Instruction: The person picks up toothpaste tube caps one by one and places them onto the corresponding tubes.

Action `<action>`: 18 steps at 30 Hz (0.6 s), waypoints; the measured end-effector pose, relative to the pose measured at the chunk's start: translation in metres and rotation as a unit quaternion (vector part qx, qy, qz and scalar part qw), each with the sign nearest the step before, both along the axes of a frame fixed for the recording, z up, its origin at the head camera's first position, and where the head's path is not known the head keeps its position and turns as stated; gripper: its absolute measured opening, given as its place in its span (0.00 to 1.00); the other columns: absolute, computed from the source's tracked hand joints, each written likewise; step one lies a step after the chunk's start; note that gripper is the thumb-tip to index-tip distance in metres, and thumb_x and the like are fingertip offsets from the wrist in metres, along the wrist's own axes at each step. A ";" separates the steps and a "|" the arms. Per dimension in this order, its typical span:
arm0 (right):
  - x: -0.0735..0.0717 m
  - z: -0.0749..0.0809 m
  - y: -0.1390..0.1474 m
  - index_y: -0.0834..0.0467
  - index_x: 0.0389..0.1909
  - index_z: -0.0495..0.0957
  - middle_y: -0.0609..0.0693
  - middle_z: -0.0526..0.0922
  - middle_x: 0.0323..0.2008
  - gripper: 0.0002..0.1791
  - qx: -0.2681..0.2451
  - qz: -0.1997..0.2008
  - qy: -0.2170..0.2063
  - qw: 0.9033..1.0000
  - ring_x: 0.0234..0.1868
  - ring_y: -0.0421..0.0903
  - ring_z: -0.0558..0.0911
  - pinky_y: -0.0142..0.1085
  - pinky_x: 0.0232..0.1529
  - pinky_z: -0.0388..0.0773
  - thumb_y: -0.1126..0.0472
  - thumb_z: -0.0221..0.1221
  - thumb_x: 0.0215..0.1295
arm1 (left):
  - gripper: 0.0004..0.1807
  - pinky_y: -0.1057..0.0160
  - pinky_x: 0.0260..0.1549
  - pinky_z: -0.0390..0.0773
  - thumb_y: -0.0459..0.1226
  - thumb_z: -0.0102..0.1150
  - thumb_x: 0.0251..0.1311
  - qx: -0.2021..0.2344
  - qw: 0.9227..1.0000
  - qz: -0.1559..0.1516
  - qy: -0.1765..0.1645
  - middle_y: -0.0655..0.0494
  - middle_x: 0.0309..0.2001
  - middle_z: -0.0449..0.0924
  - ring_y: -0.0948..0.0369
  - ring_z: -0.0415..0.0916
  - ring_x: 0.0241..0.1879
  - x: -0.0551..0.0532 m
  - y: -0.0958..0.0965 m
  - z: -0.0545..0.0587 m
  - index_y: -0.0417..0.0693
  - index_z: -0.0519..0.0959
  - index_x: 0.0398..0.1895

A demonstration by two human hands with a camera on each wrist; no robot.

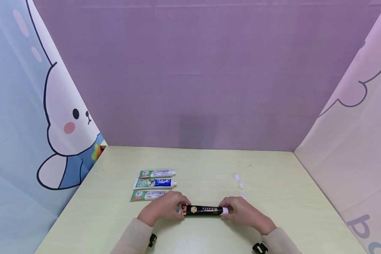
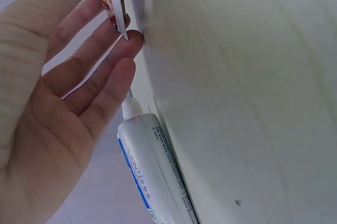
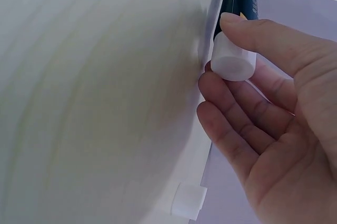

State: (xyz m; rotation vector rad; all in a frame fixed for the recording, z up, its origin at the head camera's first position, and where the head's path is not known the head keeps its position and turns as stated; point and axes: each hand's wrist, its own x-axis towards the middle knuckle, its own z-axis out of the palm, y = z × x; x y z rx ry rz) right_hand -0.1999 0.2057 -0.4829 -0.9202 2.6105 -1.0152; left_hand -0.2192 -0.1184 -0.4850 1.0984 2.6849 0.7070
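A black toothpaste tube [image 1: 204,210] with gold and white print lies crosswise between both hands, low over the table. My left hand [image 1: 167,207] grips its flat tail end between thumb and fingers; in the left wrist view only a corner of that crimped end [image 2: 118,13] shows past the fingers. At the other end, my right hand [image 1: 242,211] pinches the tube by its white cap [image 3: 233,60], thumb on top and fingers beneath. The cap sits on the tube. Beyond my left hand lies a green and white toothpaste tube [image 1: 146,195], its nozzle end partly hidden by the hand.
Farther back are a blue and green toothpaste tube [image 1: 155,183] and another green and white one [image 1: 157,173], both with bare nozzles pointing right. White caps [image 1: 237,177] stand in a row beyond my right hand. Purple cloth [image 1: 193,88] rises behind the table [image 1: 289,194].
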 end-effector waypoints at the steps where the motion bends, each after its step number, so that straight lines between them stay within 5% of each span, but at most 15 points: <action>1: 0.000 0.000 0.000 0.60 0.43 0.83 0.41 0.81 0.33 0.12 0.002 -0.001 -0.001 1.000 0.31 0.33 0.76 0.30 0.30 0.78 0.67 0.71 0.59 | 0.25 0.68 0.46 0.77 0.40 0.80 0.45 -0.001 1.000 0.001 -0.001 0.64 0.45 0.83 0.68 0.77 0.42 0.000 0.000 0.000 0.52 0.85 0.51; 18: -0.001 -0.003 0.000 0.57 0.42 0.81 0.42 0.80 0.33 0.13 0.016 -0.004 0.001 1.000 0.32 0.34 0.75 0.30 0.33 0.78 0.65 0.71 0.58 | 0.25 0.66 0.49 0.77 0.40 0.80 0.45 -0.014 1.000 0.013 -0.016 0.67 0.46 0.83 0.68 0.77 0.44 0.000 0.003 -0.001 0.53 0.86 0.50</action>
